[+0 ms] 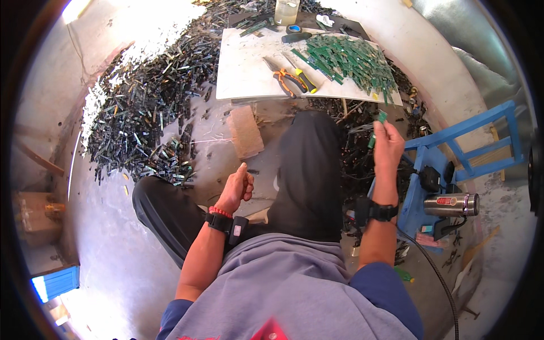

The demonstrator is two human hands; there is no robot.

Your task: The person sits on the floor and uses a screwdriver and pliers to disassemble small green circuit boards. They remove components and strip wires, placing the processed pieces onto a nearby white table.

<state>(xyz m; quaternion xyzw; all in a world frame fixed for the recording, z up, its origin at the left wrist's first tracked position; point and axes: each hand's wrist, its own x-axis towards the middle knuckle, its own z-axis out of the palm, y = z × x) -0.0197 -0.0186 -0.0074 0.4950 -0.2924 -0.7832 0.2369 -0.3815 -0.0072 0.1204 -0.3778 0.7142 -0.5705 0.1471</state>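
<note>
My right hand [389,144] is raised beside the right end of the white board, its fingers closed on a small green circuit-board strip [382,117]. Another bit of green shows along the edge of that hand. Over my lap, my left hand [236,188] is curled into a fist with the thumb on top; whatever it may hold is hidden. Just beyond it lies a flat brown slab [245,132], and a small dark piece [253,171] shows by the thumb. Many green circuit-board strips [345,59] are heaped on the right part of the white board [241,71].
Orange-handled pliers [288,81] and a yellow-and-black screwdriver [306,79] lie on the board. A jar of liquid [287,11] stands behind. Dark strips [144,102] are piled on the floor at left. A blue chair [422,170] at right carries a steel flask [451,204].
</note>
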